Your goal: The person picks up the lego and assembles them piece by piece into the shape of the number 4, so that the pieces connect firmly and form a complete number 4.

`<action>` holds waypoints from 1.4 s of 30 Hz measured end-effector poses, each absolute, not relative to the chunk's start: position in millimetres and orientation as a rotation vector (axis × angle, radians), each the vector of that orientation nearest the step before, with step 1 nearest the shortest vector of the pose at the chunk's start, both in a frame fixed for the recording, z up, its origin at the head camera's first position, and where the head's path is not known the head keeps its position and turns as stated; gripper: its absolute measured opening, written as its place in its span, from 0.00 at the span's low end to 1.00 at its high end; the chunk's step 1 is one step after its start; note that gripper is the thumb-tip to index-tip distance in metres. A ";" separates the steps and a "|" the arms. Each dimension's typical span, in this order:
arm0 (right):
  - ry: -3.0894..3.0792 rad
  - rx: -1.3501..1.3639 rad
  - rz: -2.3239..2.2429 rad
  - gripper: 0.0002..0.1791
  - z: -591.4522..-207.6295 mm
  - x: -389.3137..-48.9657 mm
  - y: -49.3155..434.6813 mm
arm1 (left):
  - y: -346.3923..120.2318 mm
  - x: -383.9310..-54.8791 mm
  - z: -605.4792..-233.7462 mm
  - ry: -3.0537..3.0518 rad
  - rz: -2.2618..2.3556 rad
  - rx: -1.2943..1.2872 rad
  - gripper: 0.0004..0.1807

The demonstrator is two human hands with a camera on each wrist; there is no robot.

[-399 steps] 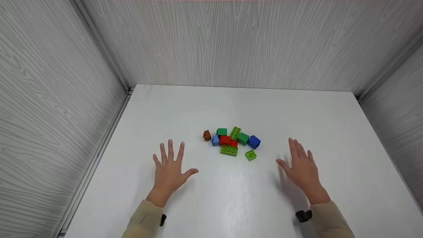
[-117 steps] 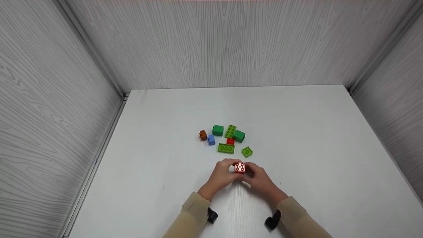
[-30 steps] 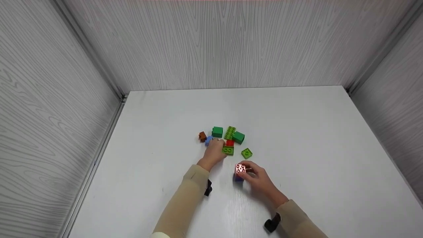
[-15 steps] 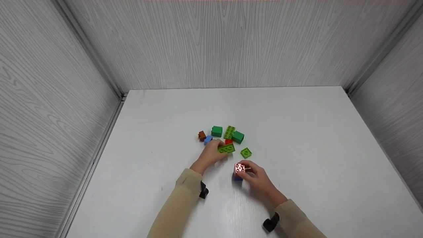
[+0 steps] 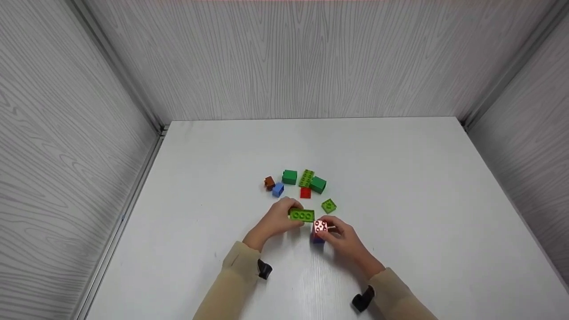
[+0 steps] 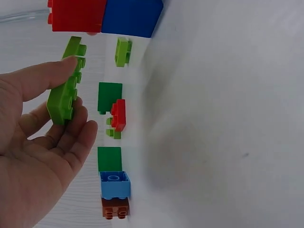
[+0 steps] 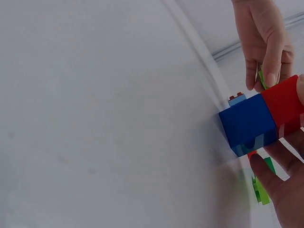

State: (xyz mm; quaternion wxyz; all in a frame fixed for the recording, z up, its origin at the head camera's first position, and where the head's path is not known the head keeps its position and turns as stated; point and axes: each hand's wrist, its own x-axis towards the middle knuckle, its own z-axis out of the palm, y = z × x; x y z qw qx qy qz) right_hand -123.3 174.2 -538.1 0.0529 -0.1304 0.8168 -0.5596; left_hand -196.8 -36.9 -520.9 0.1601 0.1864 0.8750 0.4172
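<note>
My left hand (image 5: 276,218) pinches a long light green toy brick (image 5: 302,215) between thumb and fingers. Its hollow underside faces up in the head view, and the left wrist view has its studs towards the table. Just to the right, my right hand (image 5: 349,242) grips a red brick (image 7: 283,102) that sits on top of a blue brick (image 7: 247,124), studs upward. The light green brick's right end comes close to the red brick in the head view. In the left wrist view the red and blue pair is cut off by the top edge.
Farther back on the white table (image 5: 400,178) lie loose bricks: brown (image 5: 269,183), light blue (image 5: 278,190), two dark green, a light green one (image 5: 306,178), a thin red one (image 5: 305,193). A small light green piece (image 5: 329,206) lies nearer. Grey wood-grain walls enclose the sides and back.
Both hands began spread and unladen; red and blue bricks were later stacked. My left hand has since picked the long light green brick from the pile and brought it beside my still right hand.
</note>
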 end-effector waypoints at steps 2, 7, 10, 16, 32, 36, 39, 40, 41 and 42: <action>2.488 -0.420 -1.707 0.19 -530.5 -120.5 173.0 | -37.4 -192.4 -518.6 2.503 1.179 0.565 0.17; 2.473 -0.395 -1.727 0.21 -530.6 -119.9 172.8 | -40.2 -184.4 -514.5 2.513 1.263 0.666 0.17; 2.454 -0.372 -1.727 0.21 -530.9 -119.2 172.5 | -42.9 -180.7 -514.1 2.529 1.344 0.780 0.17; 2.453 -0.376 -1.724 0.22 -531.6 -119.3 172.1 | -47.8 -174.8 -514.9 2.615 1.357 1.020 0.19; 2.444 -0.404 -1.735 0.20 -534.3 -119.2 172.2 | -46.0 -163.0 -515.4 2.628 1.390 1.235 0.20; 2.473 -0.443 -1.740 0.21 -535.0 -119.5 173.4 | -37.4 -165.2 -523.4 2.581 1.529 1.225 0.21; 2.500 -0.469 -1.745 0.21 -535.2 -119.9 173.5 | -29.6 -164.9 -527.6 2.529 1.651 1.141 0.23; 2.505 -0.473 -1.744 0.21 -535.3 -120.1 173.3 | -27.2 -164.2 -528.8 2.509 1.692 1.102 0.23; 2.504 -0.462 -1.743 0.21 -535.2 -120.2 173.1 | -25.0 -163.5 -530.2 2.493 1.725 1.069 0.24; 2.503 -0.450 -1.741 0.21 -535.1 -120.1 172.9 | -23.0 -162.7 -531.3 2.478 1.754 1.032 0.23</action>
